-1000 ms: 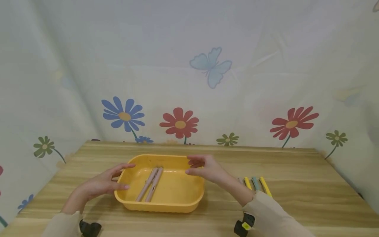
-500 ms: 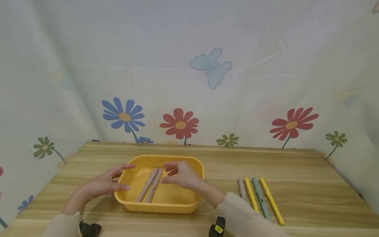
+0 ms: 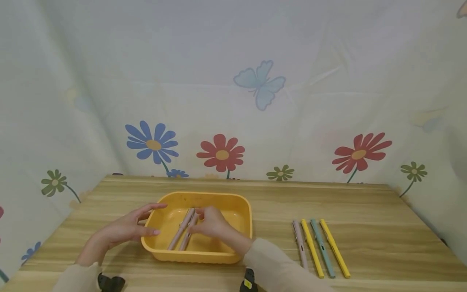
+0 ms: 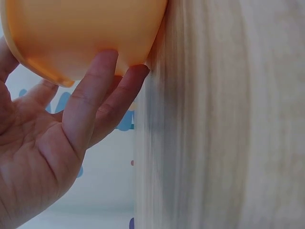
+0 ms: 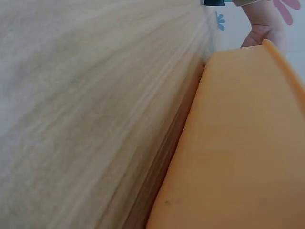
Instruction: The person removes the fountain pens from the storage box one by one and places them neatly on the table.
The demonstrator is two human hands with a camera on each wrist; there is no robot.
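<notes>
A yellow plastic basin (image 3: 204, 256) stands on the table, with two pale pink pens lying side by side in its left half. My left hand (image 3: 124, 227) grips the basin's left side, its thumb and a finger over the rim. In the left wrist view, fingers (image 4: 90, 95) of that hand press against the outer wall. Inside the basin, my right hand (image 3: 211, 223) pinches the right-hand pink pen (image 3: 186, 240), covering part of its upper half. The left-hand pink pen (image 3: 178, 233) lies right beside it. The right wrist view shows the basin's outer wall (image 5: 228, 143) but not the right hand.
Right of the basin, a row of pens lies on the wooden table (image 3: 383, 235): a pale pink pen (image 3: 300, 243), a yellow pen (image 3: 312, 248), a teal pen (image 3: 322, 247) and another yellow pen (image 3: 335, 248). A floral curtain (image 3: 306, 121) hangs behind the table.
My right hand has moved left from the basin's right rim to the right-hand pink pen, uncovering the row of pens on the table. My left hand has stayed at the rim.
</notes>
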